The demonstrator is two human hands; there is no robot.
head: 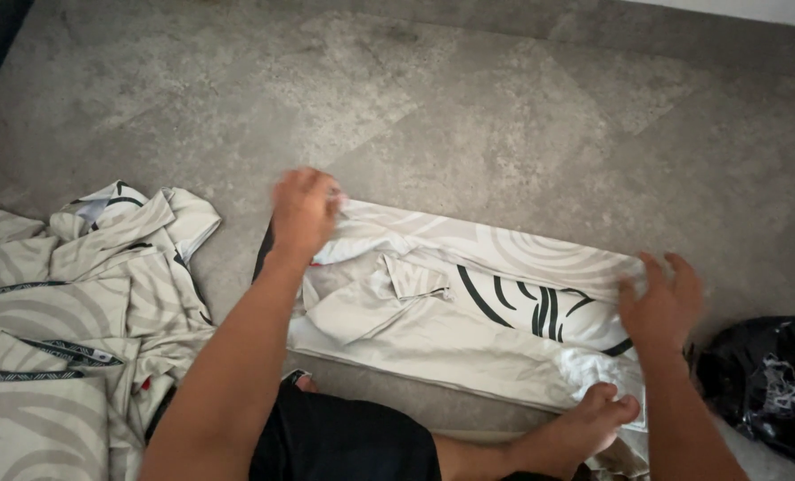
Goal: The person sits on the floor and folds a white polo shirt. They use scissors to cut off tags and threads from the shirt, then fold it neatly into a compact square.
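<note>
Bare foot (594, 419), lower centre, toes on the garment's near edge. Floor (522, 116): grey mottled stone, filling the upper frame. Cream patterned shirt (469, 312), folded long, centre. Left hand (304, 209): blurred, apparently pinching the collar end. Right hand (660, 298): fingers spread, flat on the hem end. Shirt pile (68, 303), left; black bag (767, 379), lower right.

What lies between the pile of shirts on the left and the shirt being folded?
In the head view, the person's left forearm crosses that gap over bare grey floor; nothing else separates the pile from the shirt.
</note>
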